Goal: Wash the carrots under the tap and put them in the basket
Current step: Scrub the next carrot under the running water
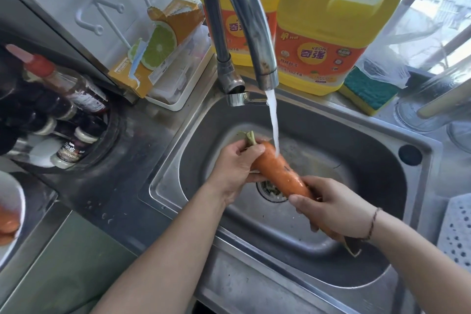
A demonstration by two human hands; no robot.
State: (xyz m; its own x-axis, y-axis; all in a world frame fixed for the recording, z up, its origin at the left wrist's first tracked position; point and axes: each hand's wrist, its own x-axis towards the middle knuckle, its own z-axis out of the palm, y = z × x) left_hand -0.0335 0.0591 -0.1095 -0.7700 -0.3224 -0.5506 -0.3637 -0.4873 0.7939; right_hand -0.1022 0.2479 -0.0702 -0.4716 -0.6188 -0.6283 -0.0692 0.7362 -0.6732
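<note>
1. At the far left edge a white bowl [11, 211] sits on the table [84, 186], with orange pieces in it – too cut off to tell more.
2. Just above it, a round recess in the table holds bottles [63, 115], lying tilted; one has a red cap.
3. Behind them, against the wall, an orange box [155, 48] with a lime picture leans in a white tray [178, 84].
4. The left hand [234, 166] curls round the thick, stalk end of the carrot [277, 173], thumb on top near the green stub.
5. The carrot lies slanted over the sink [369, 150], above the drain [271, 190], stalk end up-left and tip down-right.
6. The tap [239, 20] arches over the sink, and its water [274, 122] falls on the carrot's upper part, just right of the left thumb.
7. Behind the tap stand two yellow jugs [326, 33] with orange labels, side by side on the ledge.
8. The right hand [334, 211] wraps the carrot's lower half, thumb lying along it; the carrot's tip pokes out below the wrist – a cord bracelet [373, 222] is on that wrist.
9. Right of the jugs a green-and-yellow sponge [367, 89] lies on the ledge, beside a clear bag [390, 58].
10. At the right edge a white holed basket [456, 237] shows in part, just beside the sink and well apart from the carrot.
</note>
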